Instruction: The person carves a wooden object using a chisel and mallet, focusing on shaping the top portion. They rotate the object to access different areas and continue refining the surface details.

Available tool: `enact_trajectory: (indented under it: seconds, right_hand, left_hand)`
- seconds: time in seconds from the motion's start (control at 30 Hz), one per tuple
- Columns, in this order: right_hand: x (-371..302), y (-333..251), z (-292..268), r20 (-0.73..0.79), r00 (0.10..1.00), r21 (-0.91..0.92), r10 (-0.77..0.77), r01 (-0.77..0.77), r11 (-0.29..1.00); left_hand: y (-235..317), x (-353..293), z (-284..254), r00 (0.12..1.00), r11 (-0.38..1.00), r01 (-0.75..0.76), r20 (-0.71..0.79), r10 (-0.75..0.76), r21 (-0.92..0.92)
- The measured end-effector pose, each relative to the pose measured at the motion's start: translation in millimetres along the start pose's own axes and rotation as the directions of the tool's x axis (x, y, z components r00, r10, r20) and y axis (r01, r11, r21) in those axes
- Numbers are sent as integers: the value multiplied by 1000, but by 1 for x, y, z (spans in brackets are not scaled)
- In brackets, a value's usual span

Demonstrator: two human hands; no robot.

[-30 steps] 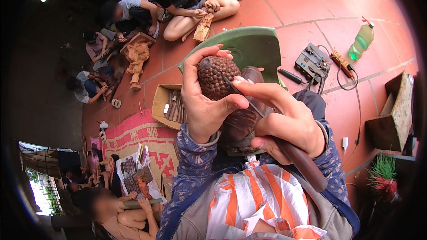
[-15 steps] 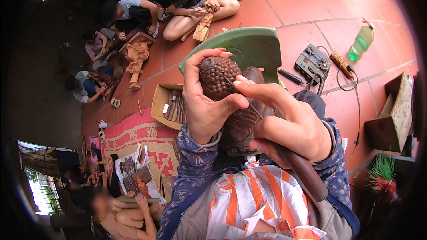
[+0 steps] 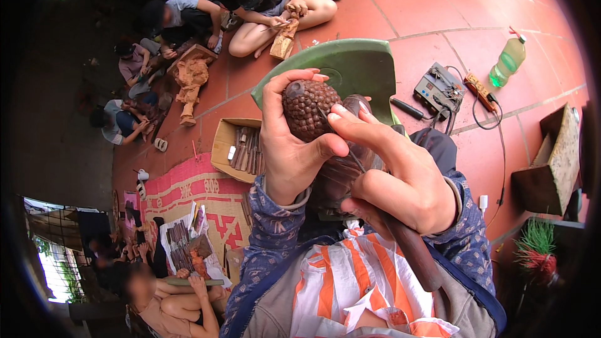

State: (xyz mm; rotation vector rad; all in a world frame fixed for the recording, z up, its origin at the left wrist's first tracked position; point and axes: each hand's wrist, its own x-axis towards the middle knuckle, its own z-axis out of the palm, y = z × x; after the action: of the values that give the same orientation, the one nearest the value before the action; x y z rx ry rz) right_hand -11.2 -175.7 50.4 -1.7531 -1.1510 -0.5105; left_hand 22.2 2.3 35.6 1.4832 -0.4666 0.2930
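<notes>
A dark wooden carving (image 3: 308,109) with a knobbly, rounded head lies in my lap, its body partly hidden behind my hands. My left hand (image 3: 282,159) is wrapped round the side of that head, fingers over the top and thumb near the front. In my right hand (image 3: 404,178) is a carving chisel (image 3: 412,251). Its long dark handle slopes down toward my lap, and its thin metal shaft runs up to the knobs. My right fingertips rest close by the blade tip, which touches or nearly touches the carving.
Behind the carving stands a green plastic scoop or basin (image 3: 350,56). A cardboard box of chisels (image 3: 226,144) sits to the left, near a patterned mat (image 3: 181,188). Right lie a grey control box (image 3: 440,87), a power strip (image 3: 479,87) and a green bottle (image 3: 509,61). Several people carve nearby.
My right hand has shifted slightly left and down, and the chisel's handle end has swung left and become steeper. The carving's head has turned a little under my left hand.
</notes>
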Motion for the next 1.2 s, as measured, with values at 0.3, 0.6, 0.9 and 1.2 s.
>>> enact_trajectory:
  seconds: [0.3, 0.6, 0.9, 1.2]
  right_hand:
    - [-6, 7, 19, -153, 988, 30, -22, 27, 999]
    - [-8, 8, 14, -181, 981, 270, 72, -21, 963]
    - [-4, -5, 10, -130, 986, 167, 103, -81, 983]
    - [3, 0, -1, -94, 981, 259, 168, -139, 956]
  left_hand:
    - [-2, 0, 2, 999, 995, -4, -36, 7, 104]
    - [1, -1, 7, 999, 1000, 13, -34, -13, 11]
    - [-1, -2, 5, 1000, 999, 10, -29, -12, -36]
    - [9, -1, 11, 997, 996, -37, -57, 42, 87]
